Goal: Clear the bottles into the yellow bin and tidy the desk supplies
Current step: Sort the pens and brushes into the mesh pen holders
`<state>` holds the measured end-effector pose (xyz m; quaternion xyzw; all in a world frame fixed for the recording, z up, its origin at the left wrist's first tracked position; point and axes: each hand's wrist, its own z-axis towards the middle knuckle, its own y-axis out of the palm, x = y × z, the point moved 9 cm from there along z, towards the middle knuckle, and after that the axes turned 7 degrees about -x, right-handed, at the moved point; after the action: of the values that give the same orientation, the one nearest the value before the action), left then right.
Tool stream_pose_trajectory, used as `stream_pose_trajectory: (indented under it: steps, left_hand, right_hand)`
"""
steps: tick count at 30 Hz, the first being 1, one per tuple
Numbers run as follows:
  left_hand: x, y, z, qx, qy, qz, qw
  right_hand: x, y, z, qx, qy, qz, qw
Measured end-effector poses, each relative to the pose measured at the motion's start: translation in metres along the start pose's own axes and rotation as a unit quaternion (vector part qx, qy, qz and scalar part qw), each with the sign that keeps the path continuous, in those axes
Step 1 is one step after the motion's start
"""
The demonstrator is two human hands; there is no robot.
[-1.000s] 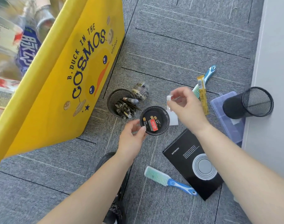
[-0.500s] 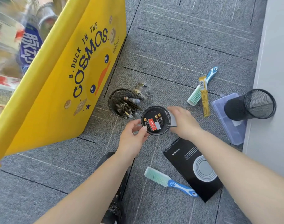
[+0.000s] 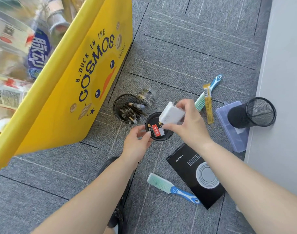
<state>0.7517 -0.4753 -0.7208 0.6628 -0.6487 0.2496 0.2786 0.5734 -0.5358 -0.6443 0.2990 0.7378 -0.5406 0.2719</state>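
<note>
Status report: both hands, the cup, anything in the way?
Left hand holds the rim of the black cup. Right hand grips a white charger over the cup. Batteries already inside; pen holder close beside, not blocking.

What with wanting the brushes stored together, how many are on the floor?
2. One brush lies beside the notebook, nearest the person; the other lies farther off, by the yellow sachet. More could be hidden.

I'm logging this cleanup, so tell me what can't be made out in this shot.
Head view:
Bottles in the yellow bin: motion-blurred, cut off by the left edge.
Black cup: far side hidden by the white charger the right hand holds.
Notebook small print: too small.
Purple box: partly covered by the tipped mesh cup.
</note>
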Motion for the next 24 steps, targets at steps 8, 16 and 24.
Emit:
stream_pose_trajectory:
  steps: [8, 16, 24]
  left_hand:
    - [0.0, -0.002, 0.001, 0.014, 0.01, 0.02, 1.0]
    - [0.001, -0.002, 0.001, 0.009, 0.011, 0.038, 0.999]
    - [0.014, -0.015, 0.0, 0.064, 0.043, 0.11, 0.991]
  right_hand:
    - [-0.025, 0.034, -0.008, 0.051, -0.17, -0.258, 0.95]
    - [0.013, 0.038, 0.005, 0.024, -0.08, -0.27, 0.959]
    - [0.018, 0.021, 0.027, 0.015, 0.009, -0.039, 0.999]
